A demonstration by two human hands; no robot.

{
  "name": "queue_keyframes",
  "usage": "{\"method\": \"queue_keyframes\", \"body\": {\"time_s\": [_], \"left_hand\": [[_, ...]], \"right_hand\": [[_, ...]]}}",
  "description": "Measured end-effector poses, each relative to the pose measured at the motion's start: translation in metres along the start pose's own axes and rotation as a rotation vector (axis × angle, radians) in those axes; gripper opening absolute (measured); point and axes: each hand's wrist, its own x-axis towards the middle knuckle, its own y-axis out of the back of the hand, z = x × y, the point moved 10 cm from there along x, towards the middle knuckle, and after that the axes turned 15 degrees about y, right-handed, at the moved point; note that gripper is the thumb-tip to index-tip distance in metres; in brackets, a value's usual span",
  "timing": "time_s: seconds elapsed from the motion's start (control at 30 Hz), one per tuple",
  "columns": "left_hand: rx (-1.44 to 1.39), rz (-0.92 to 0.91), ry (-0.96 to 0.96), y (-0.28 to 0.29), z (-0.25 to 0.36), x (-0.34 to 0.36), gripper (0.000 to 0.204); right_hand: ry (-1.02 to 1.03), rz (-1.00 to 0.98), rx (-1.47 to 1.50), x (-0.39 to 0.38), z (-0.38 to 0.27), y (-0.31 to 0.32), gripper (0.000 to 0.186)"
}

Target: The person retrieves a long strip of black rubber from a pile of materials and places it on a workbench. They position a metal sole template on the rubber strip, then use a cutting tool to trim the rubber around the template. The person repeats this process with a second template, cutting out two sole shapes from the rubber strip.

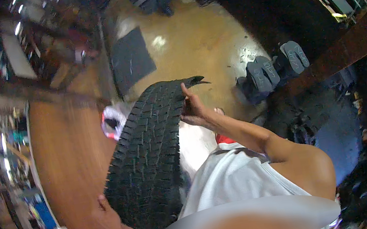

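Note:
A long, curved strip of black tire tread (143, 150) with deep blocks and grooves stretches across the middle of the head view, in front of my body. My right hand (194, 108) grips its right edge near the far end, thumb laid against the edge and the other fingers mostly hidden. At the far tip the strip bends over into a thin, torn-looking point. Low on the left, my left hand (109, 212) holds the strip's near left edge. Most of that hand's fingers are hidden beneath the rubber.
A brown wooden bench top (67, 172) runs along my left. A flat dark sheet (132, 60) lies on the worn tan floor (185, 36) ahead. To the right stand grey sole-shaped pieces (261, 73) with markings, beside a dark wooden beam (328, 54). A pink-and-white item (114, 119) sits behind the tread.

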Motion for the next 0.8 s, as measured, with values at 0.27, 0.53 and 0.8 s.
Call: {"method": "queue_keyframes", "body": {"time_s": [0.27,0.53,0.8], "left_hand": [[-0.708,0.058,-0.451,-0.063,0.213,0.166,0.038],[-1.008,0.045,-0.662,-0.103,0.455,0.309,0.034],[-1.209,-0.313,-1.088,-0.115,0.81,0.368,0.046]], "right_hand": [[0.17,0.084,-0.252,0.163,-0.202,-0.077,0.039],[0.569,0.017,-0.499,0.288,-0.394,-0.146,0.024],[0.962,0.09,-0.665,0.361,-0.599,-0.228,0.036]]}}
